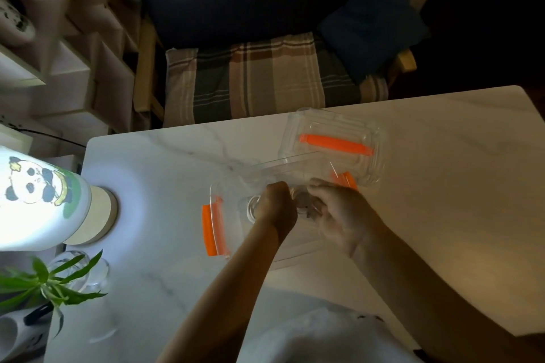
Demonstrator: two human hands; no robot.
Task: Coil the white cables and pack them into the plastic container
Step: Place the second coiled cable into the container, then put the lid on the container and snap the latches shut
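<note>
A clear plastic container (236, 174) with orange side clips stands open on the white marble table (165, 162). Both my hands are inside it. My left hand (275, 203) is closed around a coiled white cable (252, 209), whose loops show just left of the fist. My right hand (336, 209) is beside it, fingers curled over the same bundle; what lies under the fingers is hidden. The container's clear lid (333, 127) with an orange handle lies flat on the table just behind the container.
A lit lamp with a panda shade (38, 191) stands at the table's left edge. A green plant (50, 280) and a glass (91, 271) sit in front of it. A chair with a plaid cushion (259, 79) is behind the table.
</note>
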